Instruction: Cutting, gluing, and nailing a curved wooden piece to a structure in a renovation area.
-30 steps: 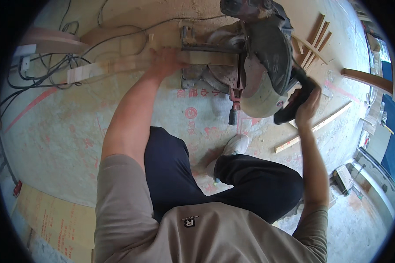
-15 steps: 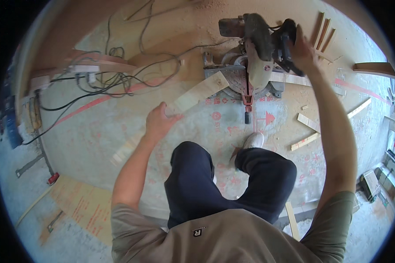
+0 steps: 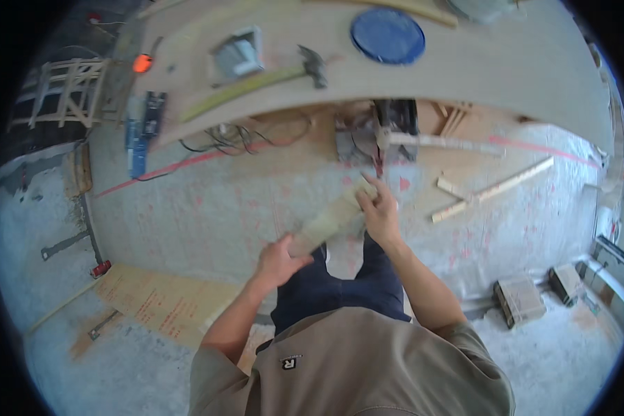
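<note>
A short, pale wooden board [image 3: 331, 220] slants across in front of my body, blurred by motion. My left hand [image 3: 281, 261] is closed on its lower left end. At the upper right end, my right hand [image 3: 381, 216] grips it between thumb and fingers. Beyond the board, on the floor, stands the miter saw [image 3: 378, 139], partly hidden under the workbench edge. Neither hand touches the saw.
Across the far side runs a workbench [image 3: 464, 76] holding a hammer [image 3: 256, 87] and a blue round lid [image 3: 388, 36]. Wood strips [image 3: 496, 188] lie on the floor at right. Cables [image 3: 229, 139] tangle under the bench. Two boxes [image 3: 518, 302] sit at lower right.
My right hand has left the saw handle and now holds the board's far end. The board has come closer to my body. The view has shifted, showing the workbench top.
</note>
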### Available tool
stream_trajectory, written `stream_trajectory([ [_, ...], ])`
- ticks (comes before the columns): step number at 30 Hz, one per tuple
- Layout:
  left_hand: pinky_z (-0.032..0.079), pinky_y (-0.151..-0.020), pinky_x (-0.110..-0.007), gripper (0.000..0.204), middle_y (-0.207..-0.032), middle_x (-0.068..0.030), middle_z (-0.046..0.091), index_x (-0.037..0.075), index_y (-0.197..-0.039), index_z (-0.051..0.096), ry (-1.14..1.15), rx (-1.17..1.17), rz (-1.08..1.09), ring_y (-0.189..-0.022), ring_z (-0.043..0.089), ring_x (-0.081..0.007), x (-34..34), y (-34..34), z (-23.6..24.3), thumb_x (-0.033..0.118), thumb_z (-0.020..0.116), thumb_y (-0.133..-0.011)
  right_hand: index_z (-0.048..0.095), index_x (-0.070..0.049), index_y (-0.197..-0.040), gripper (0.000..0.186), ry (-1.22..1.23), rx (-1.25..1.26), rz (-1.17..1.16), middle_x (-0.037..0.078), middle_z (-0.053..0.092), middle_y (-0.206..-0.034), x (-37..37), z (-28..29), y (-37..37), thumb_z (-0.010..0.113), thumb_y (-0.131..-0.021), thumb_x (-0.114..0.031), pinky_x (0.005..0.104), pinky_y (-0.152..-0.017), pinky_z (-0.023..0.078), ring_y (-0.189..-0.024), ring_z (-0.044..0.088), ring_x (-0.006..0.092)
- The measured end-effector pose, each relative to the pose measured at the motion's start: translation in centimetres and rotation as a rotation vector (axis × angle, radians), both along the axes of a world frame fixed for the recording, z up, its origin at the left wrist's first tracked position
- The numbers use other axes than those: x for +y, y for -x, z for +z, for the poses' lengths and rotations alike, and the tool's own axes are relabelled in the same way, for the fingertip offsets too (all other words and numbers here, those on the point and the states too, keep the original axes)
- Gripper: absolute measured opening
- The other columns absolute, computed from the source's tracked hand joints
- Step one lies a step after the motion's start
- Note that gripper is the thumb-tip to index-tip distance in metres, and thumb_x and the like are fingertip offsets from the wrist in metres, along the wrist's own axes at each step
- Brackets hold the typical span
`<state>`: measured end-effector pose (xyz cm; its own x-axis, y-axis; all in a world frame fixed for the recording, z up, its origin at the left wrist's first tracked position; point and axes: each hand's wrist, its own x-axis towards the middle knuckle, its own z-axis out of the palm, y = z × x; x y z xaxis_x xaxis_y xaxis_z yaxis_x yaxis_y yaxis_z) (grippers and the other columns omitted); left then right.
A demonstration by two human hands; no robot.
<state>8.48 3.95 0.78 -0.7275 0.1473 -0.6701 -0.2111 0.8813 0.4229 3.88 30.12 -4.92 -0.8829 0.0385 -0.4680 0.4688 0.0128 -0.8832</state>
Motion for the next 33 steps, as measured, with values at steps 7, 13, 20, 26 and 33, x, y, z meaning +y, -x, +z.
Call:
stream_trajectory([
  [7, 0.051, -0.077, -0.033, 0.041, -0.092, -0.0067, 0.072, 0.001, -0.107, 0.069, -0.451, -0.488, -0.024, -0.085, 0.065, -0.014, -11.2, -0.7, 3.8, 0.035, 0.076, -0.085, 0.058, -0.001, -0.117, 0.023, 0.29, 0.008, -0.3, 0.004, 0.068, -0.089, -2.4, 4.0, -2.5, 0.061, -0.098, -0.014, 0.024, -0.063, 0.055, -0.074, 0.065, 0.0106],
  [13, 0.051, -0.078, -0.029, 0.032, -0.097, -0.0035, 0.071, 0.0, -0.114, 0.067, -0.683, -0.766, 0.036, -0.086, 0.063, -0.0106, -24.5, -1.9, 2.5, 0.028, 0.058, -0.1, 0.061, -0.007, -0.092, 0.015, 0.109, 0.166, -0.318, -0.004, 0.056, -0.076, -12.1, 8.4, -1.5, 0.061, -0.1, -0.02, 0.0212, -0.052, 0.039, -0.062, 0.048, 0.0043],
  [20, 0.054, -0.075, -0.03, 0.037, -0.094, -0.0061, 0.07, 0.001, -0.12, 0.061, -0.841, -0.713, 0.315, -0.082, 0.066, -0.0149, -33.7, -0.5, 5.8, 0.032, 0.048, -0.105, 0.06, -0.008, -0.086, 0.026, 0.335, 0.202, -0.454, -0.003, 0.053, -0.071, -21.3, 16.7, 6.1, 0.055, -0.102, -0.028, 0.0216, -0.052, 0.037, -0.06, 0.048, 0.0072],
  [26, 0.054, -0.073, -0.033, 0.049, -0.095, -0.0094, 0.069, 0.001, -0.121, 0.06, -0.974, -0.631, 0.485, -0.079, 0.065, -0.0187, -33.9, 4.9, 9.8, 0.042, 0.037, -0.106, 0.059, -0.008, -0.091, 0.026, 0.352, 0.268, -0.765, 0.003, 0.059, -0.07, -14.7, 18.2, 11.1, 0.055, -0.102, -0.031, 0.0261, -0.052, 0.045, -0.06, 0.059, 0.0149],
  [33, 0.053, -0.077, -0.036, 0.062, -0.094, -0.0128, 0.068, -0.002, -0.124, 0.057, -0.896, -0.561, 0.502, -0.081, 0.066, -0.0212, -28.9, 10.2, 10.4, 0.05, 0.028, -0.106, 0.057, -0.004, -0.108, 0.026, 0.169, 0.333, -0.935, 0.003, 0.062, -0.079, 5.1, 14.8, 22.3, 0.066, -0.096, -0.026, 0.0255, -0.051, 0.044, -0.063, 0.059, 0.0127],
])
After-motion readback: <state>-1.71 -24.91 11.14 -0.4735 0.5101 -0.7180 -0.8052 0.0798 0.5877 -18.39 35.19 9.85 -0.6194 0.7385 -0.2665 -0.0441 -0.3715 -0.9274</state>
